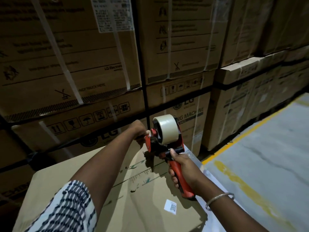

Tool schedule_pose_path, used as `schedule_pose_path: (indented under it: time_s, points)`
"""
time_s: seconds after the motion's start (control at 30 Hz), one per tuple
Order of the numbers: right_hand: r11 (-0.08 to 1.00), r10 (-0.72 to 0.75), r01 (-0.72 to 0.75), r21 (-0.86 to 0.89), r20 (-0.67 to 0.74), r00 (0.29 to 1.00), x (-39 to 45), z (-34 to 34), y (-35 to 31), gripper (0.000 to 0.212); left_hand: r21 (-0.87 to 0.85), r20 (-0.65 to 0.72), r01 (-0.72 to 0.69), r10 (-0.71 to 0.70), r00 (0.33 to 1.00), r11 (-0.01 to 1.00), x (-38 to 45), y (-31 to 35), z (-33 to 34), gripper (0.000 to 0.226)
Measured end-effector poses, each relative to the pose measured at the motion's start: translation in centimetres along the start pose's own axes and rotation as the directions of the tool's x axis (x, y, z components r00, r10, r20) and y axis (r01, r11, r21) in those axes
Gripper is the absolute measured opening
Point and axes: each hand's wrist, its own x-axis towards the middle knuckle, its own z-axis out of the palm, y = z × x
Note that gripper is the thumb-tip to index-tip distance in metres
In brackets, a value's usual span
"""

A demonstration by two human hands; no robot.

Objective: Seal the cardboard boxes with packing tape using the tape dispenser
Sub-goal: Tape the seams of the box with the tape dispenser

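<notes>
The right hand (181, 168) grips the dispenser (164, 144) handle above the box (133, 190); the left hand (139, 131) pinches at its front, likely the tape end. Best to pull the end free, stick it past the far edge, then draw back along the seam.

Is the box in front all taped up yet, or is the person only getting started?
Only starting, it seems. Done: I can't see any tape along the seam on top of the front box. In hand: the right hand grips the tape dispenser by its red handle, held above the box, while the left hand pinches at its front end, probably the tape's loose end. Left: laying tape along the seam.
</notes>
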Motion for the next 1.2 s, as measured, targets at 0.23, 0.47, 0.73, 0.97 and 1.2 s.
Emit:
schedule_pose_path:
  time_s: [0.23, 0.47, 0.73, 0.97, 1.2]
  points:
    - [0.998, 0.015, -0.015, 0.060, -0.006, 1.000, 1.6, -0.7, -0.4, 0.055, 0.162, -0.161, -0.070, 0.096, 0.982, 0.984, 3.1, 1.6, 0.5, 0.013]
    - [0.990, 0.105, -0.107, 0.087, 0.029, 0.994, 1.9, -1.3, -0.1, 0.056, 0.287, -0.134, -0.041, 0.083, 0.987, 0.957, 5.9, 1.0, 0.9, 0.017]
    - [0.992, 0.080, -0.083, 0.090, 0.032, 0.996, 2.1, -1.6, 0.1, 0.056, 0.326, -0.075, -0.014, 0.041, 0.996, 0.945, 7.1, 0.7, 1.0, 0.016]
    - [0.990, 0.078, -0.080, 0.118, 0.027, 0.997, 2.0, -1.4, 0.2, 0.055, 0.131, -0.086, 0.000, 0.011, 0.996, 0.991, 8.1, -0.1, 1.1, 0.027]
    - [0.987, 0.089, -0.091, 0.132, 0.026, 0.996, 1.9, -1.7, 0.2, 0.057, 0.030, -0.103, -0.049, 0.052, 0.993, 0.998, 8.1, 0.0, 1.6, 0.017]
